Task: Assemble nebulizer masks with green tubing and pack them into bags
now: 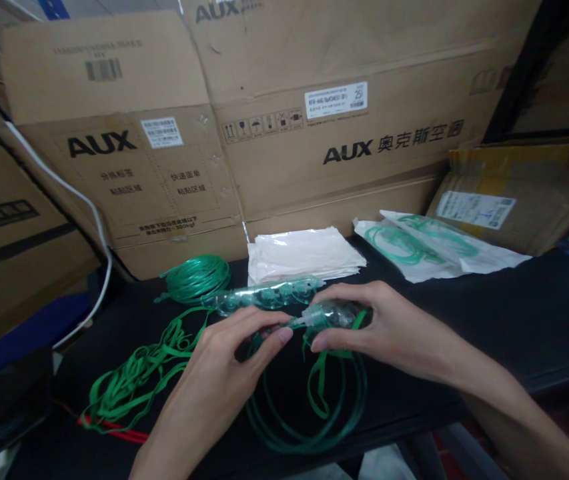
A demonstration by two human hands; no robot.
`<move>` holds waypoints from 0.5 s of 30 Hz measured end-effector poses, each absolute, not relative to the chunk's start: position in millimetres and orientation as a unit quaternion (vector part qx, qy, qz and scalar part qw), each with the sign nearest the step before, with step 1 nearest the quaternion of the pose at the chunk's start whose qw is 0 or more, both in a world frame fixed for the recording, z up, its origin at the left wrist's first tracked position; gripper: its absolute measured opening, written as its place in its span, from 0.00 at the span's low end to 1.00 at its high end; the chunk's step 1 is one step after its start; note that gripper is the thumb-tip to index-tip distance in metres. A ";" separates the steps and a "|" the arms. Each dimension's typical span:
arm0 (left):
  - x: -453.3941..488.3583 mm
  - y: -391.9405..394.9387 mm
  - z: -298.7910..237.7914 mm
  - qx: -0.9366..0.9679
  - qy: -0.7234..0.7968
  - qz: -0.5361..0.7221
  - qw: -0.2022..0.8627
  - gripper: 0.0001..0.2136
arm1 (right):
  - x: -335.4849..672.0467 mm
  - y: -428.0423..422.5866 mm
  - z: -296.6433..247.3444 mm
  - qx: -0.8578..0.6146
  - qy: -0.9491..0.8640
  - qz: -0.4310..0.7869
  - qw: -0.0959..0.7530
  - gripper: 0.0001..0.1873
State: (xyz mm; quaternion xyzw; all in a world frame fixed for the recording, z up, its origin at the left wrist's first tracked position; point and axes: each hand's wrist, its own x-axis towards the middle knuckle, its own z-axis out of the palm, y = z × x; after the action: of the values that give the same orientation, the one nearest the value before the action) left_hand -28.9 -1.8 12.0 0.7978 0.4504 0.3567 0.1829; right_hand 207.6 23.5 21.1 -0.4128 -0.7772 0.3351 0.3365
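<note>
My right hand (369, 320) is closed around a clear green oxygen mask (334, 315), whose pale connector points left. In my left hand (244, 347), thumb and forefinger pinch the end of a green tube (296, 323) right at that connector. Whether the tube is pushed fully onto it, I cannot tell. The tube's coils (309, 443) hang below both hands. From the mask dangles a green elastic strap (320, 387). Just behind my hands lies a row of nested clear green masks (269, 293).
A coil of green tubing (198, 277) and a heap of green straps (139, 377) lie to the left. Stacked white pouches (304, 253) sit at the back, beside filled pouches (434, 247). Large cardboard boxes (274, 167) wall off the rear. A white cable (99, 227) runs down on the left.
</note>
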 end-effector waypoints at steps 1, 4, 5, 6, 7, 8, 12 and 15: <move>-28.7 -1.5 11.7 0.799 0.449 0.356 0.184 0.06 | 207.2 23.8 19.9 -0.413 -0.780 0.328 0.337 0.17; -28.6 0.3 11.0 0.801 0.443 0.357 0.184 0.06 | 206.6 24.8 18.0 -0.408 -0.782 0.322 0.345 0.18; -28.6 0.9 10.9 0.803 0.440 0.359 0.184 0.06 | 206.5 25.1 17.9 -0.408 -0.779 0.327 0.345 0.19; -28.6 1.4 10.8 0.804 0.437 0.360 0.183 0.06 | 206.4 25.4 17.9 -0.410 -0.777 0.334 0.342 0.20; -28.6 1.8 10.7 0.805 0.434 0.360 0.183 0.06 | 206.2 25.6 18.1 -0.413 -0.775 0.341 0.337 0.20; -28.5 2.1 10.7 0.806 0.433 0.360 0.183 0.06 | 205.9 25.7 18.4 -0.417 -0.773 0.345 0.331 0.19; -28.5 2.2 10.2 0.806 0.434 0.361 0.177 0.06 | 204.3 26.0 18.5 -0.422 -0.777 0.346 0.312 0.17; -29.3 2.4 9.1 0.810 0.432 0.358 0.172 0.06 | 203.9 26.1 16.8 -0.426 -0.778 0.360 0.290 0.13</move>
State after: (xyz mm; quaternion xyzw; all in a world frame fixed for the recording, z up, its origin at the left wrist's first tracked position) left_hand -29.3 2.4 9.1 0.8096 0.4319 0.3581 0.1724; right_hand 203.9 26.1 16.8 -0.4256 -0.7781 0.3599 0.2898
